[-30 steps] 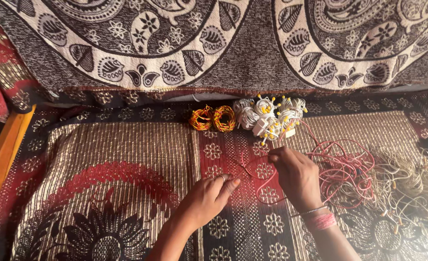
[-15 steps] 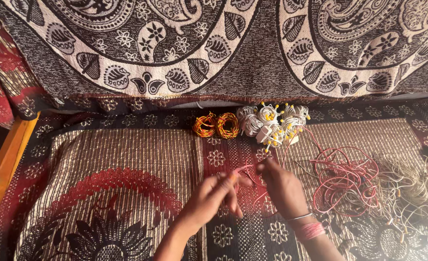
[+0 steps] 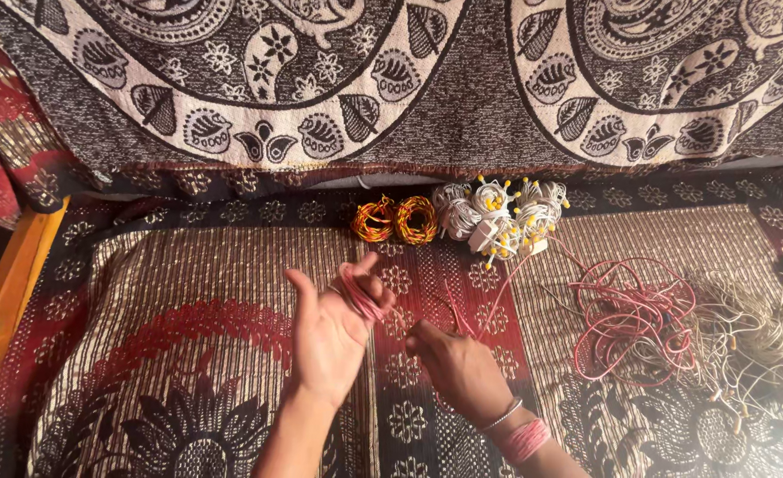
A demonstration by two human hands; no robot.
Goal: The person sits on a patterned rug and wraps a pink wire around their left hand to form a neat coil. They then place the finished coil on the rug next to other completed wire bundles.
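Observation:
My left hand [image 3: 331, 324] is raised palm-up over the patterned cloth, with pink wire [image 3: 358, 296] wrapped in loops around its fingers. My right hand [image 3: 455, 366] sits lower and to the right, pinching the same pink wire, which runs up and right to a loose pink wire tangle [image 3: 632, 312]. A bangle and pink threads ring the right wrist.
Two orange-red wire coils [image 3: 394, 219] and several white wire bundles with yellow tips [image 3: 497, 215] lie at the back. A beige wire tangle [image 3: 754, 332] spreads at the right. A paisley cloth [image 3: 391, 80] hangs behind; a wooden edge [image 3: 6, 292] runs at the left.
My left hand has lifted and turned palm-up, now with pink wire wound around its fingers. My right hand has dropped down and left along the wire.

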